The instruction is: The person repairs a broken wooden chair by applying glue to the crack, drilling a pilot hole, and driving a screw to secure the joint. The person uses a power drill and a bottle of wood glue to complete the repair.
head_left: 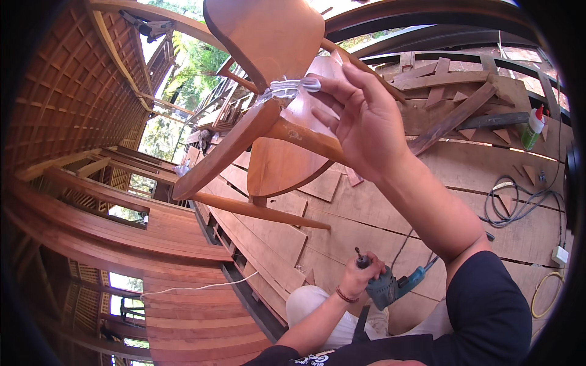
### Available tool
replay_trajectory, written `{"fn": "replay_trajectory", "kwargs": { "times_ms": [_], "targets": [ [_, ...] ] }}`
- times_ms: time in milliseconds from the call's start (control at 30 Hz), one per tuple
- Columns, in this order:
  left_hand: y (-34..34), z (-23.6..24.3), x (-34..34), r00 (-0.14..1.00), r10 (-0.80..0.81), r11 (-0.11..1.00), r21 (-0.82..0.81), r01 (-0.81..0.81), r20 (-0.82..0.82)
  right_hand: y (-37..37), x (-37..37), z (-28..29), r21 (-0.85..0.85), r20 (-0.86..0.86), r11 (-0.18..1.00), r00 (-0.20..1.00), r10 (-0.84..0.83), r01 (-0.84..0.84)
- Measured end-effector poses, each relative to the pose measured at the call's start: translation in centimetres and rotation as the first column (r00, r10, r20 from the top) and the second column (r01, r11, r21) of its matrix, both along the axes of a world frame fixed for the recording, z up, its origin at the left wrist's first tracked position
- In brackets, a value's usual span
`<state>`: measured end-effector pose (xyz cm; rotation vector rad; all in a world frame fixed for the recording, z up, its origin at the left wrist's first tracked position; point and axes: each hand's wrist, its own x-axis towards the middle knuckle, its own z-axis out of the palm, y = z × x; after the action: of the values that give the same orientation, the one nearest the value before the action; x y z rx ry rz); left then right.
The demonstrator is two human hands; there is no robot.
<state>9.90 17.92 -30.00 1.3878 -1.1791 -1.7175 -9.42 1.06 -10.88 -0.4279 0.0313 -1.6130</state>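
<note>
My left hand (360, 276), with a beaded bracelet at its wrist, is closed around the front of a teal power drill (383, 291). A bit points up from the drill's dark chuck (363, 261). Higher up, my right hand (369, 116) reaches to a wooden chair (268, 36) lying tipped in front of me. Its fingertips are at the end of a white strap (290, 88) that is bunched or wound around the chair's joint. Some of the fingers stand apart, and the pinch is partly hidden. The rounded seat panel (284, 165) hangs below the joint.
Wood offcuts (455, 119) lie to the right beside a green bottle with a red cap (533, 129). Black cable (519, 204) coils on the plank floor (366, 207), near a white plug block (559, 255). A thin white cord (201, 288) crosses boards at left.
</note>
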Motion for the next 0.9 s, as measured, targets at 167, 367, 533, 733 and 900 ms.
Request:
{"fn": "replay_trajectory", "kwargs": {
  "times_ms": [167,367,533,733,900],
  "targets": [
    [0.3,-0.4,-0.1,1.000,0.001,0.999,-0.034,-0.001,-0.008,-1.6,-0.7,-1.6,-0.025,-0.630,0.995,0.771,-0.092,0.097],
    [0.8,-0.6,-0.1,0.997,0.060,0.998,0.027,-0.059,-0.044,-5.0,-3.3,-5.0,-0.146,-0.753,0.985,0.634,-0.173,0.095],
    [0.6,0.7,0.0,0.999,0.021,0.999,0.028,-0.021,0.026,-5.0,-6.8,-7.9,-0.183,-0.772,0.980,0.606,-0.192,0.078],
    [0.6,2.4,-2.4,0.997,-0.063,0.981,-0.182,0.071,0.054,-3.5,-13.9,-14.9,0.009,-0.961,0.976,0.271,-0.052,0.217],
    [1.5,2.5,-0.5,0.994,-0.101,0.994,-0.039,0.103,0.044,1.6,-16.6,-27.8,0.215,-0.970,0.938,-0.053,0.237,0.271]
  ]
}}
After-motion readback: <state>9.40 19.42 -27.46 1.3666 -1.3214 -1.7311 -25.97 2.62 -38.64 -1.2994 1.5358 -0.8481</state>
